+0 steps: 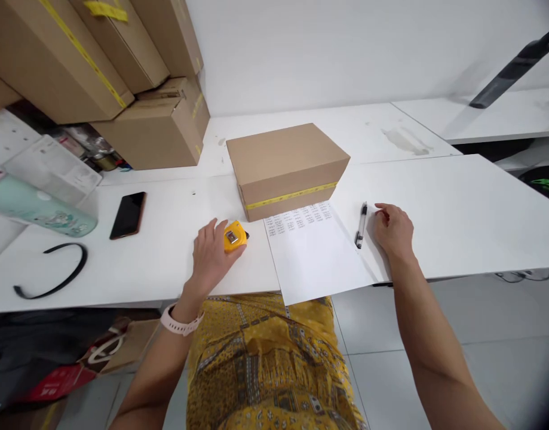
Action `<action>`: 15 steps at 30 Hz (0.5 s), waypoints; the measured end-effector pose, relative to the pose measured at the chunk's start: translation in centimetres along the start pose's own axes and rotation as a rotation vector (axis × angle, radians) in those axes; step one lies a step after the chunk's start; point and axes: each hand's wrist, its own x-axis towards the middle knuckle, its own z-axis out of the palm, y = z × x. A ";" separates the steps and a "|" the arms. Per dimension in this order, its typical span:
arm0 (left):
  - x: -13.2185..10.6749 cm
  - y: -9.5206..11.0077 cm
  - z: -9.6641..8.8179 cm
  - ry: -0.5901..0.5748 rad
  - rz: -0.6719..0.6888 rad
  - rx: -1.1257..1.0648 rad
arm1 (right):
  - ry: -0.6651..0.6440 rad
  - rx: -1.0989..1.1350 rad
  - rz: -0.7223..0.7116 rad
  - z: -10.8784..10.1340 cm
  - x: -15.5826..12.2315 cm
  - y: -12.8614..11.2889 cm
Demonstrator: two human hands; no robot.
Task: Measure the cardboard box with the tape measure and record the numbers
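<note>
My left hand (212, 255) rests on the white table with its thumb and fingers around a yellow tape measure (233, 237). My right hand (394, 232) lies on the table with loosely curled fingers, and nothing shows in it. Just left of that hand is a black-and-clear pen (361, 226), apart from the fingers. Between my hands a white sheet of paper (316, 257) with rows of handwriting hangs slightly over the front edge. Its far end meets a closed cardboard box (292, 158) with a yellow tape strip along the front.
Stacked cardboard boxes (144, 128) fill the back left. On the left are a black phone (128, 215), a mint bottle (45, 203) and a curved black band (77, 269). A dark cylindrical bottle (511, 71) stands at the far right. The white table (457, 221) ends in front of me.
</note>
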 end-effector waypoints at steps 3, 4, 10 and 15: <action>-0.1 -0.5 0.5 -0.093 -0.052 -0.077 | 0.099 0.021 0.031 -0.5 0.1 -1.0; -0.4 0.0 0.5 -0.077 -0.069 -0.106 | 0.155 0.027 0.029 -0.9 -0.1 -1.9; -4.9 5.4 -2.0 -0.386 -0.004 -0.740 | -0.213 0.533 -0.021 -5.4 -7.0 -12.3; -7.7 8.1 -3.5 -0.604 0.073 -0.955 | -0.930 0.980 0.119 -7.9 -13.0 -18.4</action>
